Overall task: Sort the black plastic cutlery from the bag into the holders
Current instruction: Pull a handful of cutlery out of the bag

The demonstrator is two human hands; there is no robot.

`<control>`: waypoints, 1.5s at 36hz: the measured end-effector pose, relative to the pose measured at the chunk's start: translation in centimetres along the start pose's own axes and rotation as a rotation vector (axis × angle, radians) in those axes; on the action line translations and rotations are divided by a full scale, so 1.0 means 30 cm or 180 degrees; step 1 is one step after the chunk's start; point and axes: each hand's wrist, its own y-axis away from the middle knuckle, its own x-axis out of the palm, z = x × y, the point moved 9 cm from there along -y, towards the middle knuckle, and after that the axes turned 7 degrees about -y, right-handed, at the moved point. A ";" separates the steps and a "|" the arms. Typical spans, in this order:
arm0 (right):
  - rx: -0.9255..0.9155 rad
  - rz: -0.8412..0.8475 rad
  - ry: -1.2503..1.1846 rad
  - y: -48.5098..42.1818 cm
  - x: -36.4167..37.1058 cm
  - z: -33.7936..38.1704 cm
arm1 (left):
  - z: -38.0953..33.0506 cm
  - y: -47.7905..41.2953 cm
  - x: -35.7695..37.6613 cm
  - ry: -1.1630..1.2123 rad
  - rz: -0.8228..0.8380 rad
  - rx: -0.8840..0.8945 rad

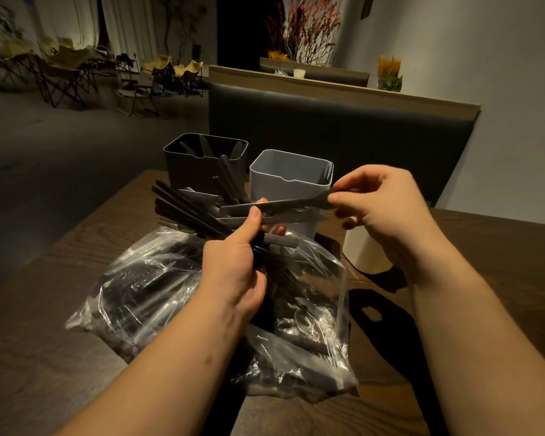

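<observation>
A clear plastic bag (158, 287) full of black cutlery lies on the wooden table (485, 253) in front of me. My left hand (236, 265) grips a fanned bundle of black cutlery (186, 209) above the bag. My right hand (381, 202) pinches the end of one black knife (283, 204) that sticks out of the bundle to the right. Behind stand a black holder (189, 171) with several black pieces in it, and a grey holder (277, 180) with a few pieces at its right wall. A cream holder (362, 253) sits partly hidden behind my right wrist.
A dark padded bench back (343, 133) rises just beyond the table's far edge. To the left the floor is open, with folding chairs (63, 70) far off. A wall runs along the right side.
</observation>
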 end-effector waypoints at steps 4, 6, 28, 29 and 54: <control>-0.0124 -0.0438 -0.0579 -0.003 -0.058 0.007 | 0.001 0.003 -0.003 -0.0032 0.0031 -0.0039; -0.0213 -0.0693 -0.0952 -0.001 -0.086 0.017 | 0.003 0.001 -0.003 -0.0019 0.0043 -0.0032; -0.1609 -0.1068 0.0769 -0.141 -0.036 0.107 | 0.005 0.007 0.002 -0.0228 0.0077 -0.0046; -0.1577 -0.0894 0.1013 -0.138 -0.008 0.101 | 0.005 0.007 0.001 -0.0246 0.0070 -0.0044; -0.0107 0.1039 0.1182 -0.025 0.157 0.070 | -0.029 0.017 0.034 -0.0028 0.0445 0.0001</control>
